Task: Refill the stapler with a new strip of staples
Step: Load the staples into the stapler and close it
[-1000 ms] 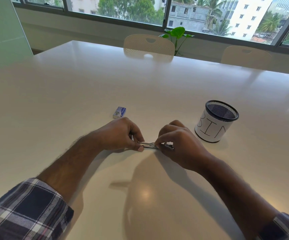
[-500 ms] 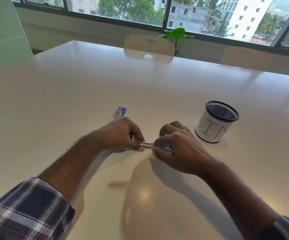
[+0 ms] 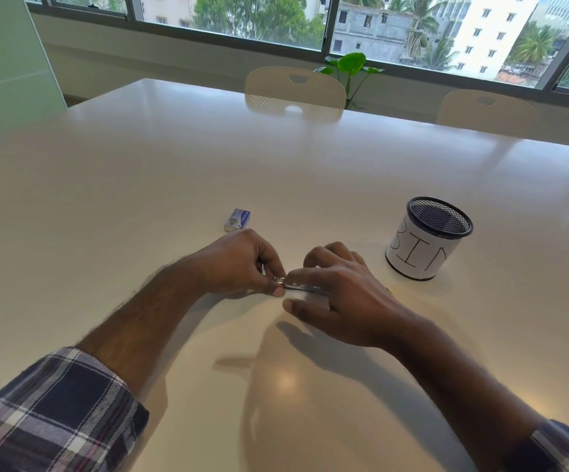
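Observation:
A small metal stapler lies on the white table between my hands, and only its shiny rail shows. My left hand pinches the rail's left end between thumb and fingers. My right hand covers the rest of it, with the index finger laid along the top of the rail. Its thumb is stretched out in front, off the stapler. A blue and white staple box lies just beyond my left hand. I cannot make out a loose strip of staples.
A black mesh cup wrapped in white paper marked "BIN" stands to the right of my right hand. Two pale chairs and a green plant are at the table's far edge, below the windows.
My right hand has let go of its pinch: the thumb has swung away and the index finger has slid left along the rail toward my left hand. The left hand has stayed put.

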`<state>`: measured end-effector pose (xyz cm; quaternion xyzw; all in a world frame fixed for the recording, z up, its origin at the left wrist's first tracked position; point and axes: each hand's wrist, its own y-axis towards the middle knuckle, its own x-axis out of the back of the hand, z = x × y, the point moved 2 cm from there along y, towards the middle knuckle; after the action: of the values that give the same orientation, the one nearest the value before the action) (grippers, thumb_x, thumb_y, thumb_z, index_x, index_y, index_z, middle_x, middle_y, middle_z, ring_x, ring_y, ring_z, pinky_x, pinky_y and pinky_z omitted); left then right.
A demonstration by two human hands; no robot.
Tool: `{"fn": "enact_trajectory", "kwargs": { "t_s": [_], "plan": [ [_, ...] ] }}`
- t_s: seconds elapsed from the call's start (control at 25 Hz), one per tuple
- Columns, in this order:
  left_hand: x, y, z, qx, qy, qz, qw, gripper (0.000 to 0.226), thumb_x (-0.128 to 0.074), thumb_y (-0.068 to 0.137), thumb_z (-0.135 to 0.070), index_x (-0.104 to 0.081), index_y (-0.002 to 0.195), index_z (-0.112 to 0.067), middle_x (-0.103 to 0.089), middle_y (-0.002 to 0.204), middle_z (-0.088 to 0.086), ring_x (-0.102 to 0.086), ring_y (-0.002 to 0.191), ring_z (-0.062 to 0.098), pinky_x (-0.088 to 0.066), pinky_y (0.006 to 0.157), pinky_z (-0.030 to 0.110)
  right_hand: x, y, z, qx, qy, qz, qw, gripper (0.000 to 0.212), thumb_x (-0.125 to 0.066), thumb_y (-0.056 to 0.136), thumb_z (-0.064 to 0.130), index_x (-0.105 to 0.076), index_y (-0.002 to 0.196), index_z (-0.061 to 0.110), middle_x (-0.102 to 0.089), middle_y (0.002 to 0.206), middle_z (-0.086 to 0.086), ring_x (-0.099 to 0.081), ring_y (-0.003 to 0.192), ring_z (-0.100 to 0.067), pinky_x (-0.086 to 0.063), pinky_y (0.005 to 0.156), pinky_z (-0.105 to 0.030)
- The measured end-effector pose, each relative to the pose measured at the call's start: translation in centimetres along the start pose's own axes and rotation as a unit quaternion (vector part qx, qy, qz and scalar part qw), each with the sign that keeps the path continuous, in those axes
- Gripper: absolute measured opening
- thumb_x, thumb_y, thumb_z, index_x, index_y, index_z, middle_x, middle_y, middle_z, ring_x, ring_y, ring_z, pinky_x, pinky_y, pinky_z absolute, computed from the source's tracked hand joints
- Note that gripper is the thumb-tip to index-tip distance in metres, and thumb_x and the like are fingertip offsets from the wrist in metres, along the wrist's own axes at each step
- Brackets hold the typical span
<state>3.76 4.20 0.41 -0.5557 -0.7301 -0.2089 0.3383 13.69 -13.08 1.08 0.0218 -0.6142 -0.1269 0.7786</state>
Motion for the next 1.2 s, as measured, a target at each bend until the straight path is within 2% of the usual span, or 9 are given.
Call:
{"fn": "enact_trajectory", "kwargs": {
  "t_s": [0.16,0.28,0.4,0.52,0.68,0.8,0.88,1.04,1.2],
  "plan": [
    [0.0,0.0,0.0,-0.001,-0.001,-0.005,1.000,0.014,-0.087,0.064,-0.036,-0.076,0.072,-0.040,-0.072,0.075,-0.006,-0.052,0.059,0.001,-0.042,0.058,0.023,-0.4,0.2,0.1,0.007,-0.004,0.018,1.000,0.054,-0.044,0.085,0.069,-0.049,0.132,0.044,-0.049,0.106,0.012,-0.037,0.104,-0.011,-0.035,0.087,-0.033],
    [0.0,0.2,0.2,0.000,0.005,-0.004,1.000,0.016,-0.087,0.065,-0.036,-0.078,0.078,-0.034,-0.073,0.075,-0.002,-0.053,0.057,0.002,-0.041,0.056,0.022,0.5,0.1,-1.8,-0.044,0.101,-0.048,0.993,0.045,-0.060,0.084,0.057,-0.058,0.125,0.038,-0.058,0.102,0.014,-0.047,0.102,-0.008,-0.039,0.084,-0.026],
    [-0.1,0.2,0.3,0.001,0.009,-0.002,1.000,0.017,-0.087,0.064,-0.037,-0.078,0.079,-0.034,-0.074,0.076,-0.003,-0.051,0.054,-0.001,-0.039,0.054,0.018,1.1,-0.4,-4.3,-0.115,0.273,-0.108,0.949,0.013,-0.074,0.083,0.023,-0.072,0.096,0.024,-0.066,0.076,0.012,-0.058,0.065,0.004,-0.037,0.060,-0.006],
    [-0.1,0.2,0.3,0.005,0.006,-0.007,1.000,0.017,-0.088,0.063,-0.037,-0.077,0.077,-0.035,-0.074,0.076,-0.002,-0.053,0.055,0.000,-0.042,0.056,0.020,0.4,-0.5,-4.4,-0.153,0.321,-0.113,0.928,0.007,-0.076,0.081,0.013,-0.076,0.077,0.019,-0.069,0.065,0.011,-0.051,0.048,0.005,-0.035,0.052,-0.006],
    [-0.1,0.2,0.1,0.001,0.003,-0.005,1.000,0.016,-0.088,0.063,-0.036,-0.077,0.075,-0.035,-0.075,0.078,0.001,-0.055,0.059,0.004,-0.045,0.060,0.027,-0.1,0.4,-2.8,-0.146,0.275,-0.129,0.942,0.006,-0.078,0.077,0.016,-0.077,0.073,0.021,-0.070,0.072,0.005,-0.058,0.064,-0.001,-0.038,0.057,-0.008],
    [-0.1,0.1,0.0,0.004,0.003,-0.004,1.000,0.017,-0.087,0.065,-0.035,-0.078,0.079,-0.034,-0.075,0.077,0.000,-0.053,0.058,0.003,-0.044,0.058,0.025,-0.4,1.1,-1.5,-0.153,0.181,-0.101,0.966,0.005,-0.076,0.077,0.022,-0.076,0.072,0.021,-0.066,0.075,0.006,-0.056,0.084,-0.012,-0.041,0.075,-0.026],
    [-0.1,0.2,0.0,0.006,0.007,-0.001,1.000,0.016,-0.087,0.066,-0.035,-0.079,0.080,-0.033,-0.075,0.077,-0.002,-0.053,0.058,0.003,-0.043,0.058,0.023,-0.1,1.2,-0.7,-0.123,0.101,-0.098,0.982,0.009,-0.071,0.080,0.024,-0.074,0.072,0.023,-0.065,0.076,0.008,-0.051,0.088,-0.015,-0.038,0.080,-0.033],
    [-0.1,0.2,0.0,0.008,0.011,-0.001,1.000,0.017,-0.087,0.066,-0.034,-0.079,0.080,-0.032,-0.075,0.077,-0.003,-0.052,0.056,0.000,-0.041,0.056,0.020,0.3,0.4,0.5,-0.005,-0.053,-0.061,0.997,0.015,-0.062,0.086,0.024,-0.077,0.083,0.023,-0.066,0.079,0.007,-0.049,0.086,-0.016,-0.043,0.075,-0.033],
    [-0.1,0.1,0.0,0.013,0.007,-0.006,1.000,0.016,-0.087,0.065,-0.035,-0.079,0.079,-0.033,-0.074,0.073,-0.003,-0.053,0.056,0.001,-0.043,0.057,0.023,1.4,0.1,-0.5,-0.032,-0.032,-0.032,0.998,0.022,-0.062,0.085,0.035,-0.073,0.104,0.031,-0.065,0.089,0.011,-0.050,0.090,-0.013,-0.038,0.075,-0.030]
  ]
}}
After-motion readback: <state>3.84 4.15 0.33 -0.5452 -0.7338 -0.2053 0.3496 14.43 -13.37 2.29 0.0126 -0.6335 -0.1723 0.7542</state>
